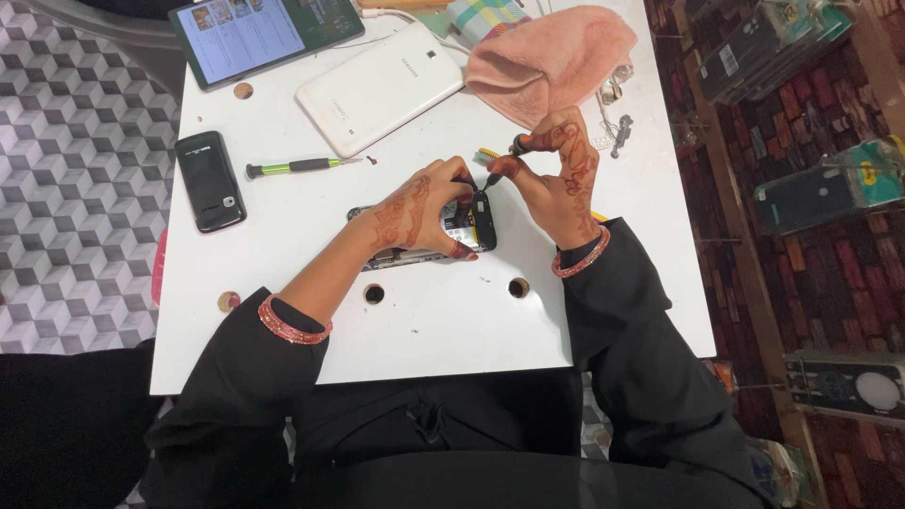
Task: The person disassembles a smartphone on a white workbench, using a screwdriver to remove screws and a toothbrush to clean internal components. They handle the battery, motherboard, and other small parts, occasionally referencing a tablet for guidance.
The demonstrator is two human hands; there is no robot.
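Observation:
An opened black phone (468,226) with its back off lies in the middle of the white table (434,320). My left hand (419,215) presses down on it and holds it steady. My right hand (556,179) grips a small dark screwdriver (497,174), its tip resting on the phone's upper right corner. Both wrists wear red bangles, and the sleeves are black.
A green-handled screwdriver (292,167) lies left of the hands. A black phone (209,180) sits at the left edge. A white tablet (379,88), a lit tablet (264,33) and a pink cloth (551,58) lie at the back. Small screws and metal parts (617,132) rest right of the cloth.

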